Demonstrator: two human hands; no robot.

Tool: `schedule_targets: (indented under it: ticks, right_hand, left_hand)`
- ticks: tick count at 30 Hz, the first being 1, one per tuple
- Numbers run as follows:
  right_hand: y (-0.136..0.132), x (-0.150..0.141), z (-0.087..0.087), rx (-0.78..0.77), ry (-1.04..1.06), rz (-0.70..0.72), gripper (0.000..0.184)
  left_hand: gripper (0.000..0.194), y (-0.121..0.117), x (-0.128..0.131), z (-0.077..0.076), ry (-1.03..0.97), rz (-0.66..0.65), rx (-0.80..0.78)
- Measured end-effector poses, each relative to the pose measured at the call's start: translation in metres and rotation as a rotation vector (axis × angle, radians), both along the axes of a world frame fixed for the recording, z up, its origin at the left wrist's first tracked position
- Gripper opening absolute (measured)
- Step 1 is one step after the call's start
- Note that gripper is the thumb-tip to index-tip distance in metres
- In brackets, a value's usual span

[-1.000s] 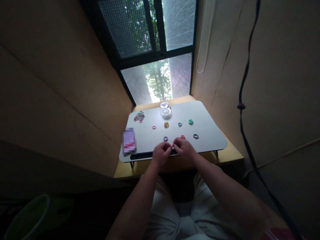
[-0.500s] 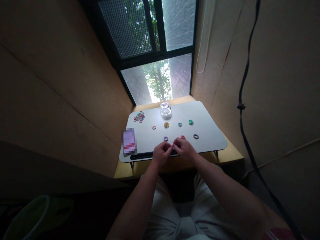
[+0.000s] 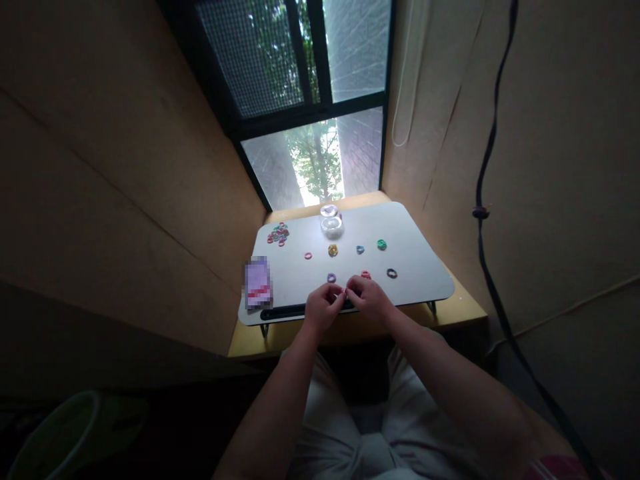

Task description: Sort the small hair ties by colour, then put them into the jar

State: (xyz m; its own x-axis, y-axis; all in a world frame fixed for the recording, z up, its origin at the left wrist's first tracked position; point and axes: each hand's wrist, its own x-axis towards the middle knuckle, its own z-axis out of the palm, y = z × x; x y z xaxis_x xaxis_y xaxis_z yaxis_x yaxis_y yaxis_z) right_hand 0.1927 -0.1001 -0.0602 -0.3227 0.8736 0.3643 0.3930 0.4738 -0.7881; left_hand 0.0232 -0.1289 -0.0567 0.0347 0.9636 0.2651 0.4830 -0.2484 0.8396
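Note:
Near the front edge of the white lap table [image 3: 415, 273], my left hand [image 3: 324, 307] and my right hand [image 3: 369, 297] meet with fingertips pinched. Between them shows a bit of a small pink band [image 3: 345, 292], mostly hidden by the fingers. Just beyond my hands lie small ring-shaped hair ties: a purple one [image 3: 331, 277], a red one [image 3: 366, 274] partly behind my right hand, and a black one [image 3: 392, 273]. Farther back sit a pink one [image 3: 308, 255], a yellow group [image 3: 333, 250], a blue one [image 3: 360, 249] and a green group [image 3: 382, 245].
A mixed pile of coloured hair ties [image 3: 279, 234] lies at the back left. A clear round container [image 3: 331, 227] stands at the back middle. A blurred purple packet [image 3: 258, 283] is at the left, beside a black slot [image 3: 285, 311]. A dark cord [image 3: 487, 153] hangs at the right.
My fingertips have shifted very slightly, and a little more of the pink band shows between them. The things on the table have not moved.

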Motion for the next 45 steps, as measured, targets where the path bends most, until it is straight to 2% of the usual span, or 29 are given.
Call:
schedule_targets:
  ticks: [22, 32, 45]
  right_hand:
    - [-0.0006, 0.0010, -0.0004, -0.025, 0.006, 0.004, 0.010]
    - [0.0008, 0.0001, -0.0014, -0.017, 0.007, -0.001, 0.010]
    - [-0.0001, 0.0003, -0.0004, -0.022, 0.004, -0.003, 0.009]
  left_hand:
    - [0.028, 0.0012, -0.0005, 0.0003, -0.033, 0.002, -0.029]
    - [0.023, -0.0006, 0.0000, 0.0016, -0.006, -0.026, -0.021]
    - [0.031, -0.0011, 0.0003, 0.0038, 0.018, -0.029, -0.020]
